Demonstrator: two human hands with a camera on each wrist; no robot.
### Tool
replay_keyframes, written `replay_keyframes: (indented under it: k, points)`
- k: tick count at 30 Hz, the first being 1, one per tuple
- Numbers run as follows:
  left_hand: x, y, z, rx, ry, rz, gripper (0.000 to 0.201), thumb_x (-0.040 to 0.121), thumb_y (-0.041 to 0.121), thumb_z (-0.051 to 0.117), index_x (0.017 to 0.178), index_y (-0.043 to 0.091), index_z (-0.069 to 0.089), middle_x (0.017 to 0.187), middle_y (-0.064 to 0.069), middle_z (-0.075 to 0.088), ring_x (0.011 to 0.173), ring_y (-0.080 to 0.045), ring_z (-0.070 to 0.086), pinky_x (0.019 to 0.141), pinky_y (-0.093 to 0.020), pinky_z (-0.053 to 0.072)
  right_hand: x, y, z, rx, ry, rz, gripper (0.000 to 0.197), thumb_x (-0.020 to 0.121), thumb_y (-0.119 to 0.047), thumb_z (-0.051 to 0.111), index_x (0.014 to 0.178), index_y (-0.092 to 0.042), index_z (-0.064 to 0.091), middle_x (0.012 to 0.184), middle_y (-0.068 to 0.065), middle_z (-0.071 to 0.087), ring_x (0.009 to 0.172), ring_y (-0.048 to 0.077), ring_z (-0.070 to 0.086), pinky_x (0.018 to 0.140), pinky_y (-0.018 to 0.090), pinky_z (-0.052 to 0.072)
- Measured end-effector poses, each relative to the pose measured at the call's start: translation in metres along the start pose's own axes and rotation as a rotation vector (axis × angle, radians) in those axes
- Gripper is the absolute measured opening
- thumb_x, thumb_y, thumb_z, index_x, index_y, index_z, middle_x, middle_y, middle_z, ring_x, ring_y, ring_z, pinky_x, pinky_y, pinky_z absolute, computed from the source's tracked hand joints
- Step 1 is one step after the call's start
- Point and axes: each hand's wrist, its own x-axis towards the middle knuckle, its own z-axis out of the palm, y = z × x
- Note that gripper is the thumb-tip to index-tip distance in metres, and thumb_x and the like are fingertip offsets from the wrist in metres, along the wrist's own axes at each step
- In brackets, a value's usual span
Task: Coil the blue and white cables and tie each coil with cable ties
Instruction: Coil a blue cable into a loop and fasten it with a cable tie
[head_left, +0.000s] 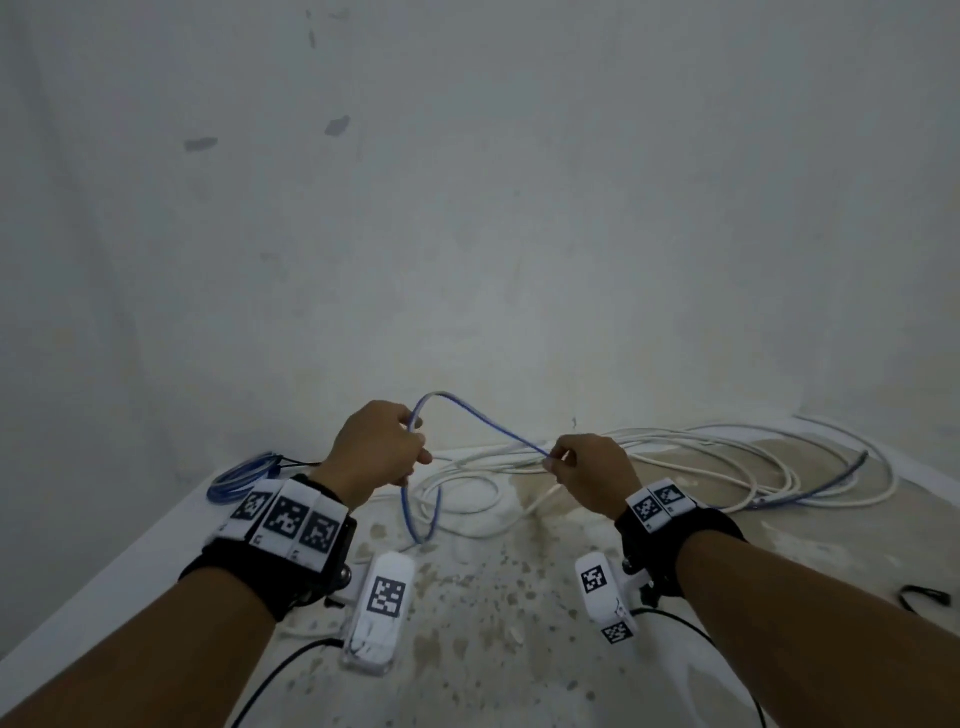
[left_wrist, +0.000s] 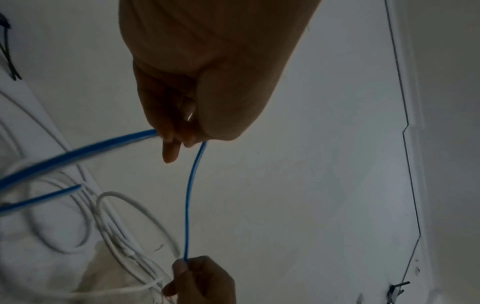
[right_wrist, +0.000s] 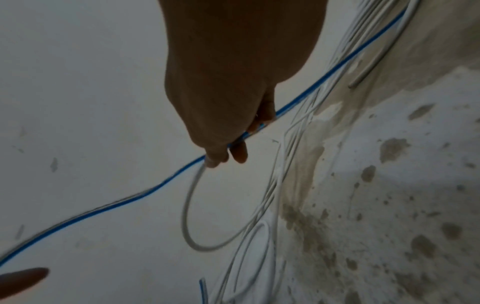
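A blue cable (head_left: 478, 415) arches between my two hands above the table. My left hand (head_left: 384, 452) grips it in curled fingers, and a blue loop (head_left: 421, 514) hangs below that hand. My right hand (head_left: 582, 467) pinches the same cable (right_wrist: 311, 92) further along, with a white strand (right_wrist: 187, 216) curving down from the fingers. The left wrist view shows the blue cable (left_wrist: 189, 195) running from my left hand (left_wrist: 182, 127) to my right hand (left_wrist: 197, 273). White cable (head_left: 727, 457) lies in loose loops on the table, tangled with the blue cable's far end (head_left: 831, 483).
A coiled blue bundle (head_left: 244, 475) lies at the table's back left corner with black ties beside it. A black cable tie (head_left: 924, 595) lies at the right edge. The stained table (head_left: 493, 623) stands against a pale wall (head_left: 467, 208).
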Motion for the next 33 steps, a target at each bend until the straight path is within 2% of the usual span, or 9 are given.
replay_keyframes:
  k: [4, 8, 10, 12, 16, 22, 26, 29, 33]
  points:
    - [0.001, 0.004, 0.007, -0.048, -0.026, -0.040, 0.056, 0.069, 0.019, 0.064, 0.121, 0.005, 0.049, 0.096, -0.022, 0.069, 0.083, -0.033, 0.071, 0.082, -0.045, 0.058, -0.001, -0.009, -0.015, 0.106, 0.187, -0.053, 0.018, 0.091, -0.034, 0.065, 0.086, -0.017, 0.065, 0.074, -0.004, 0.064, 0.075, 0.020, 0.061, 0.063, 0.027, 0.035]
    - [-0.002, 0.016, 0.022, -0.061, -0.031, -0.060, 0.077, 0.068, 0.038, 0.058, 0.134, 0.003, 0.038, 0.108, -0.018, 0.063, 0.095, -0.032, 0.067, 0.088, -0.044, 0.056, 0.001, -0.024, -0.028, 0.246, 0.288, -0.114, 0.019, 0.089, -0.030, 0.069, 0.081, -0.014, 0.062, 0.073, 0.000, 0.067, 0.068, 0.021, 0.062, 0.062, 0.032, 0.044]
    - [-0.008, 0.026, 0.029, -0.051, -0.032, -0.092, 0.066, 0.085, 0.035, 0.060, 0.137, 0.001, 0.037, 0.122, -0.016, 0.058, 0.085, -0.028, 0.066, 0.071, -0.032, 0.061, 0.002, -0.033, -0.036, 0.343, 0.327, -0.121, 0.021, 0.088, -0.027, 0.069, 0.078, -0.013, 0.058, 0.070, 0.002, 0.066, 0.058, 0.020, 0.064, 0.057, 0.035, 0.051]
    - [-0.012, 0.031, 0.033, -0.045, -0.094, -0.178, 0.048, 0.099, 0.032, 0.050, 0.132, -0.001, 0.042, 0.108, -0.011, 0.060, 0.067, -0.019, 0.063, 0.054, -0.025, 0.057, 0.004, -0.041, -0.044, 0.441, 0.346, -0.117, 0.022, 0.088, -0.024, 0.070, 0.076, -0.013, 0.055, 0.071, 0.005, 0.064, 0.051, 0.019, 0.065, 0.049, 0.032, 0.051]
    - [-0.020, 0.032, 0.031, -0.028, -0.287, -0.247, 0.023, 0.101, 0.022, 0.047, 0.114, 0.003, 0.049, 0.079, -0.012, 0.069, 0.058, -0.016, 0.059, 0.053, -0.023, 0.049, 0.006, -0.052, -0.056, 0.509, 0.358, -0.144, 0.022, 0.086, -0.020, 0.072, 0.074, -0.014, 0.055, 0.075, 0.008, 0.063, 0.057, 0.023, 0.069, 0.048, 0.031, 0.055]
    - [-0.026, 0.035, 0.018, -0.613, -0.574, -0.346, 0.020, 0.085, 0.010, 0.069, 0.101, 0.000, 0.063, 0.110, -0.018, 0.071, 0.104, -0.024, 0.069, 0.070, -0.024, 0.059, 0.010, -0.052, -0.048, 0.484, 0.308, -0.145, 0.010, 0.082, -0.022, 0.066, 0.077, -0.016, 0.061, 0.072, -0.001, 0.066, 0.068, 0.024, 0.070, 0.067, 0.048, 0.058]
    - [-0.015, 0.033, 0.005, -1.039, -0.425, -0.438, 0.061, 0.084, 0.038, 0.070, 0.117, -0.003, 0.041, 0.111, -0.028, 0.067, 0.103, -0.034, 0.068, 0.074, -0.036, 0.059, 0.004, -0.056, -0.043, 0.622, 0.262, -0.068, 0.019, 0.086, 0.000, 0.053, 0.078, -0.013, 0.065, 0.077, 0.003, 0.068, 0.066, 0.022, 0.072, 0.071, 0.050, 0.059]
    - [-0.007, 0.021, -0.003, -1.272, -0.164, -0.505, 0.016, 0.092, 0.007, 0.050, 0.104, -0.003, 0.048, 0.103, -0.027, 0.065, 0.092, -0.036, 0.066, 0.080, -0.042, 0.059, 0.001, -0.054, -0.039, 0.757, 0.258, 0.031, 0.031, 0.093, -0.005, 0.047, 0.071, -0.008, 0.068, 0.072, 0.007, 0.069, 0.064, 0.027, 0.071, 0.071, 0.053, 0.059]
    - [-0.006, 0.003, -0.010, -1.364, -0.054, -0.535, 0.016, 0.096, 0.007, 0.036, 0.094, 0.002, 0.051, 0.089, -0.012, 0.062, 0.086, -0.029, 0.065, 0.086, -0.042, 0.050, -0.006, -0.047, -0.040, 0.700, 0.284, 0.131, 0.048, 0.094, -0.031, 0.064, 0.064, 0.007, 0.064, 0.059, 0.018, 0.068, 0.056, 0.023, 0.071, 0.066, 0.045, 0.061]
